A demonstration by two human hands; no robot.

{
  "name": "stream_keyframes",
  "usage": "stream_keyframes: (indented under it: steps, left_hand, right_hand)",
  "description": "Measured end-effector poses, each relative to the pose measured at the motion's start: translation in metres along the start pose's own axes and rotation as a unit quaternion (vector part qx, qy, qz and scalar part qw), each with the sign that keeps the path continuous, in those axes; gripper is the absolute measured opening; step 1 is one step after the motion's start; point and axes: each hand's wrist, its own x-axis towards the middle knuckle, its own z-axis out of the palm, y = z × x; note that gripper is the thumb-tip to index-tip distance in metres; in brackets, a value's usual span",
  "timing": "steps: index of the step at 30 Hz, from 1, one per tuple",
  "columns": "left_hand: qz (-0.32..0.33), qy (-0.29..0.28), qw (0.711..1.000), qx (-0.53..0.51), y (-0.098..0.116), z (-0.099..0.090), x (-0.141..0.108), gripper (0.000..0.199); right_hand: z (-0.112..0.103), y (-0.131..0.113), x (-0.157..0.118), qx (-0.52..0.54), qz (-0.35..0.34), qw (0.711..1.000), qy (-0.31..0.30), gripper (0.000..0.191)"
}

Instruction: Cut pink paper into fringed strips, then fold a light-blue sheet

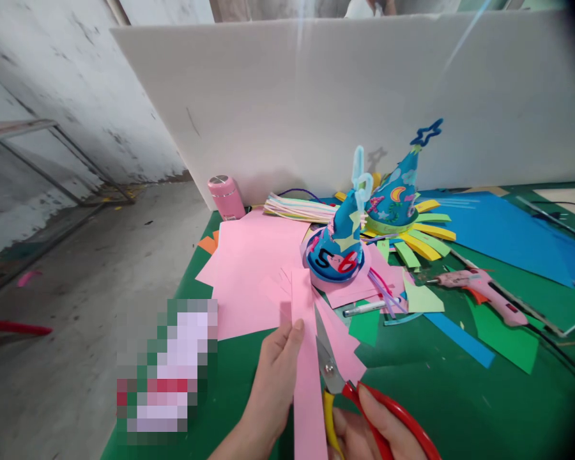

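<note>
My left hand pinches a long pink paper strip between thumb and fingers, and the strip runs lengthwise away from me. Scissors with red and yellow handles are in my right hand. Their blades lie along the strip's right edge, slightly apart; I cannot tell whether they touch the paper. Beneath the scissors is a jagged pink paper piece. Just beyond the strip's far end stands a blue cone hat with a pink brim, number shapes and a light blue pipe-cleaner top.
A second blue cone hat with yellow and green strips stands behind. Large pink sheets lie at left near a pink bottle. At right are a pink glue gun, a marker and blue sheets. A white board closes the back.
</note>
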Motion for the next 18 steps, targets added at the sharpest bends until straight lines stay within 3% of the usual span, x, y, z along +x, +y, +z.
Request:
stream_keyframes:
  steps: [6,13,18]
  left_hand:
    - [0.001,0.032,0.999,-0.032,-0.005,-0.001,-0.002,0.029]
    - [0.014,0.076,0.997,0.003,-0.006,0.002,-0.005,0.035]
    - [0.004,0.07,0.997,0.022,-0.011,-0.003,-0.003,0.032]
  right_hand:
    - [0.0,-0.005,-0.003,-0.021,0.011,1.0,0.001,0.057]
    - [0.003,-0.006,-0.003,-0.017,0.012,1.0,0.012,0.063]
    - [-0.001,-0.005,-0.006,-0.016,0.007,0.999,0.049,0.054]
